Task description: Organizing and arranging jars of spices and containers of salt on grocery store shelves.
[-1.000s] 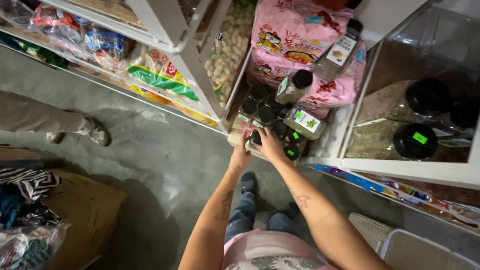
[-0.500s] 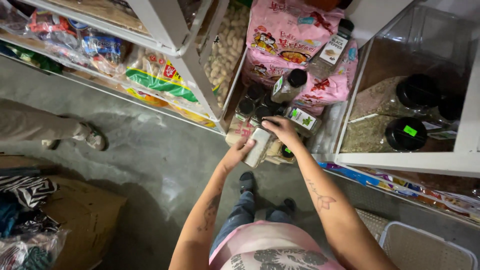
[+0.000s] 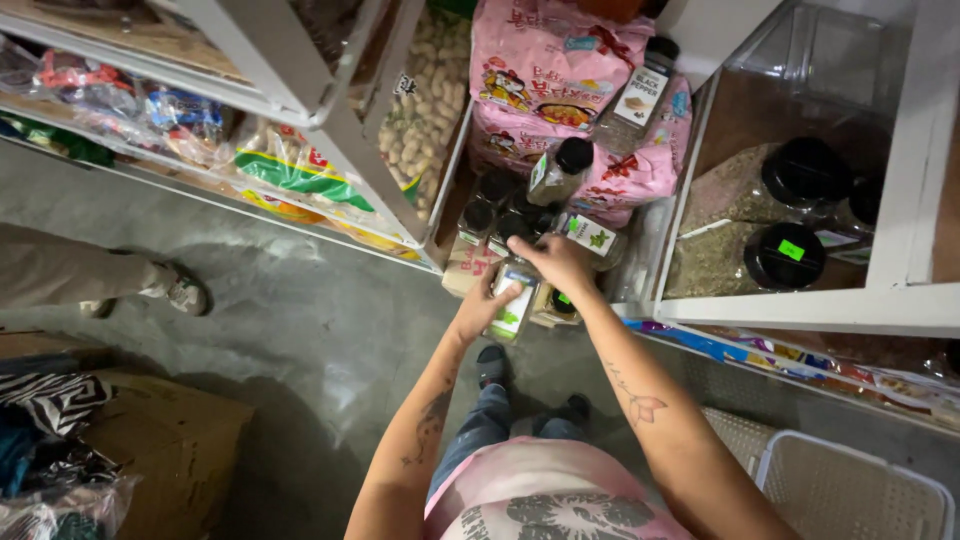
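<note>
Both my hands meet on a small clear spice jar [image 3: 513,311] with a pale label, held over the shelf's front edge. My left hand [image 3: 482,308] cups its left side from below. My right hand [image 3: 556,264] closes over its top end. Just behind stand several dark-lidded spice jars [image 3: 497,214] in a cardboard tray [image 3: 470,268]. One green-labelled jar [image 3: 589,237] lies on its side to the right. A taller black-capped bottle [image 3: 556,171] leans against pink snack bags [image 3: 556,75].
A clear bin [image 3: 800,210] at right holds large black-lidded jars of dried herbs. White shelf posts [image 3: 340,130] frame bagged goods at left. Another person's leg and shoe [image 3: 185,293] stand on the grey floor. A cardboard box [image 3: 160,450] and white basket [image 3: 850,495] sit near my feet.
My hands have drawn the spice jar out from the row of jars toward me, and the left hand has come under it. The view has shifted slightly closer to the shelf.
</note>
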